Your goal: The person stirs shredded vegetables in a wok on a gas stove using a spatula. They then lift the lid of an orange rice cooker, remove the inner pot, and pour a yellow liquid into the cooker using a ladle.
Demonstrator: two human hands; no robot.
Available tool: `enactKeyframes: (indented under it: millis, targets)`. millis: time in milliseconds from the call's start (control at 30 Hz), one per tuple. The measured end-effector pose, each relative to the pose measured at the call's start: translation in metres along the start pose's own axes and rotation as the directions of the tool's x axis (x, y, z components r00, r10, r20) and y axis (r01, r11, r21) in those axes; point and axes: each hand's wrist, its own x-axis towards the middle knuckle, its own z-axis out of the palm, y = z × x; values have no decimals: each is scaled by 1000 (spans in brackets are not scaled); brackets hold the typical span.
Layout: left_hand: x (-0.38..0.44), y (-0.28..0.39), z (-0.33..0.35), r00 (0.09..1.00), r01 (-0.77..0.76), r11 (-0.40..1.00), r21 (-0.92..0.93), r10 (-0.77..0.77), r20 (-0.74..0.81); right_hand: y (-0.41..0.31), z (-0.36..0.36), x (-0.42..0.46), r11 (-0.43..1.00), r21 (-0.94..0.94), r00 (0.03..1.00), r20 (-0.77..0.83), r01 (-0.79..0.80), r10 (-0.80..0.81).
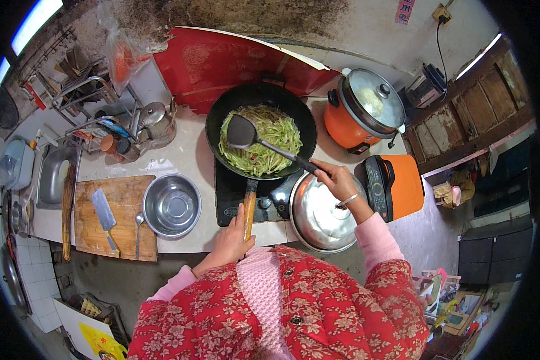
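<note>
My left hand (231, 240) grips the wooden handle (249, 209) of a black wok (216, 128). The wok sits on a black induction cooker (229, 202). In my right hand (337, 180) is a black spatula (274, 148), its broad blade over the left part of the food. Pale green shredded vegetables (279, 135) with a few reddish bits fill the wok's bottom. Below my right wrist, a domed steel lid (315, 216) lies at the counter's front edge, partly covered by the hand and forearm.
Left of the cooker are a steel bowl (172, 204), a spoon (138, 231) and a cleaver (103, 209) on a wooden cutting board (83, 225). An orange rice cooker (346, 119) and an orange appliance (405, 186) stand to the right. Behind the wok leans a red board (193, 67).
</note>
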Motion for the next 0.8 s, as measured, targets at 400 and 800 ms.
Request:
enactKeyframes:
  millis: [400, 800]
  targets:
    - [1, -8, 9, 993, -83, 996, 41, 86, -87, 7, 27, 16, 992, 116, 999, 24, -44, 42]
    - [2, -9, 10, 991, -85, 995, 46, 89, -96, 8, -10, -7, 981, 176, 986, 160, -79, 51]
